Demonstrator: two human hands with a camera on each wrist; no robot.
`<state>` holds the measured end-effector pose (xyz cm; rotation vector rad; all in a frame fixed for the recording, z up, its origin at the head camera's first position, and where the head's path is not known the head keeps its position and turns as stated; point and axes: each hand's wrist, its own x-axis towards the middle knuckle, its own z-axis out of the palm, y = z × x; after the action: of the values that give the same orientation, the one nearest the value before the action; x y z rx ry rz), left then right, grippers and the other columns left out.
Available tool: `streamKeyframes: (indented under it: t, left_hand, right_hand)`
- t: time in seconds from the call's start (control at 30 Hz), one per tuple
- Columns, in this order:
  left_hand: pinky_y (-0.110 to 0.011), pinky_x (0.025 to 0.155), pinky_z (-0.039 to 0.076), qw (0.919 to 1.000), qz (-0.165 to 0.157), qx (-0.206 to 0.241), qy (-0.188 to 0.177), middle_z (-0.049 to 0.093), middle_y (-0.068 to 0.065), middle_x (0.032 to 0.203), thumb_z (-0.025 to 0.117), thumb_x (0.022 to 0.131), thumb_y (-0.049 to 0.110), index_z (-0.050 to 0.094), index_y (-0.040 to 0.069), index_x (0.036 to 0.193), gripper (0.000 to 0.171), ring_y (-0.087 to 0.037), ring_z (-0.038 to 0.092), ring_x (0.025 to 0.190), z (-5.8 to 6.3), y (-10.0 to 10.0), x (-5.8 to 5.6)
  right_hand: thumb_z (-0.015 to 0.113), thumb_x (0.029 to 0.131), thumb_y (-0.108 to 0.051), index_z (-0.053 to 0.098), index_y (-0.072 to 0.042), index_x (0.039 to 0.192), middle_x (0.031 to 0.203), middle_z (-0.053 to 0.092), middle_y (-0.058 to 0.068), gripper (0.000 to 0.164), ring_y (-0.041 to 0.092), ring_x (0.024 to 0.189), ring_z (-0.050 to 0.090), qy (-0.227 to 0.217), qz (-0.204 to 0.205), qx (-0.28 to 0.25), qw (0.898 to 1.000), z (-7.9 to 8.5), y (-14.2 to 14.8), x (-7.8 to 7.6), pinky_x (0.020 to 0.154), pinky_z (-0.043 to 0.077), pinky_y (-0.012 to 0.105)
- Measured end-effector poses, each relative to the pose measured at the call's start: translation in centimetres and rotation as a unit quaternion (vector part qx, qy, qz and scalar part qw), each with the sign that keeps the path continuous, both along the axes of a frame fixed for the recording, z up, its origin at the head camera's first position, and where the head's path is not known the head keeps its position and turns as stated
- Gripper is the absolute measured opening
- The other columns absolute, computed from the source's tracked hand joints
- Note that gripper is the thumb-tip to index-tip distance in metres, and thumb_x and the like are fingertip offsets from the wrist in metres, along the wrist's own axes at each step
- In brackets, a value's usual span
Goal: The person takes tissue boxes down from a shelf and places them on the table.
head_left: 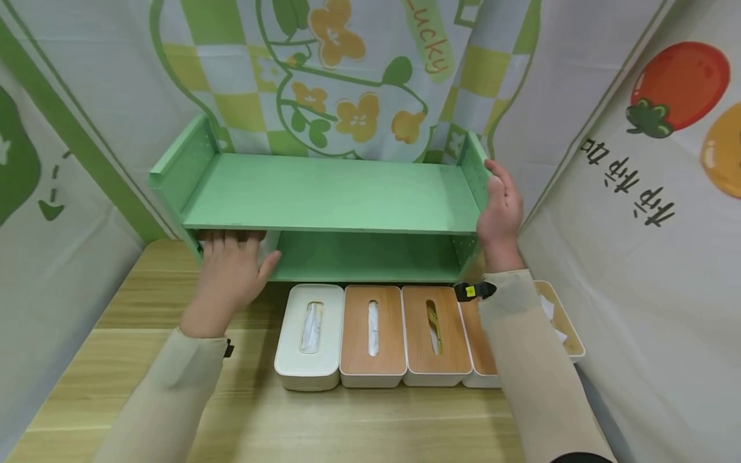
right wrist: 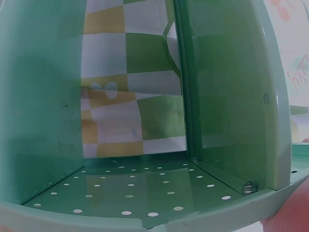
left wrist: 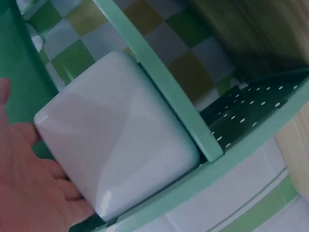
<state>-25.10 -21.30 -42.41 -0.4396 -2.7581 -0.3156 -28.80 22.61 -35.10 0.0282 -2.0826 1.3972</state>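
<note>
At the left of the green shelf's [head_left: 341,193] lower level, my left hand [head_left: 228,273] reaches under the upper board with fingers extended and thumb apart. It touches a white box [left wrist: 118,130] with rounded corners, standing against the shelf's left side. Part of the box shows beside my fingers in the head view; the fingertips are hidden behind its edge in the left wrist view. My right hand [head_left: 500,209] rests against the outside of the shelf's right side panel, fingers pointing up along it.
In front of the shelf stands a row of tissue boxes: a white one [head_left: 283,366], then wood-topped ones [head_left: 356,334], the rightmost partly behind my right sleeve. An open tray [head_left: 570,328] with white paper is beyond that arm. Printed curtains [head_left: 243,71] surround the wooden table [head_left: 139,308].
</note>
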Motion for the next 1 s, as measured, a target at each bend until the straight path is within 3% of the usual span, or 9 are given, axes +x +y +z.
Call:
streamKeyframes:
  t: [0.2, 0.47, 0.73, 1.0]
  left_hand:
    - [-0.076, 0.095, 0.022, 0.9982, 0.039, -0.030, -0.036, 0.054, -0.045, 0.109, 0.036, 0.106, 0.050, 0.062, -0.001, 0.128, 0.062, -0.067, 0.044, 0.105, 0.4, 0.4, -0.5]
    - [-0.072, 0.099, 0.024, 0.9950, 0.048, -0.050, -0.072, 0.053, -0.044, 0.113, 0.025, 0.106, 0.055, 0.058, 0.002, 0.136, 0.069, -0.062, 0.045, 0.110, 0.9, 1.5, 0.1]
    - [-0.069, 0.103, 0.019, 0.9971, 0.039, -0.045, -0.046, 0.043, -0.048, 0.123, 0.045, 0.104, 0.046, 0.055, 0.010, 0.140, 0.052, -0.065, 0.034, 0.120, 1.3, 3.3, 1.8]
    - [-0.073, 0.105, 0.010, 0.9983, 0.050, -0.016, -0.025, 0.044, -0.049, 0.122, 0.048, 0.103, 0.045, 0.058, 0.011, 0.136, 0.049, -0.068, 0.028, 0.123, 1.2, 3.3, 1.3]
  right_hand:
    - [0.030, 0.107, -0.036, 0.054, -0.026, 0.145, 0.054, 0.024, -0.002, 0.046, 0.012, 0.042, 0.017, -0.003, -0.001, 0.003, 1.000, 0.0, 0.0, 0.0, 0.041, 0.019, 0.029]
    - [0.030, 0.107, -0.038, 0.054, -0.026, 0.145, 0.054, 0.025, -0.002, 0.046, 0.013, 0.042, 0.018, -0.003, 0.001, 0.003, 1.000, 0.0, 0.1, 0.0, 0.040, 0.019, 0.029]
    - [0.030, 0.107, -0.037, 0.054, -0.027, 0.145, 0.054, 0.025, -0.003, 0.046, 0.013, 0.042, 0.018, -0.007, 0.002, -0.005, 1.000, 0.0, 0.1, 0.0, 0.041, 0.019, 0.029]
    - [0.030, 0.107, -0.037, 0.054, -0.028, 0.145, 0.054, 0.025, -0.003, 0.046, 0.012, 0.042, 0.018, -0.012, 0.001, -0.004, 1.000, 0.0, 0.0, 0.0, 0.041, 0.019, 0.029]
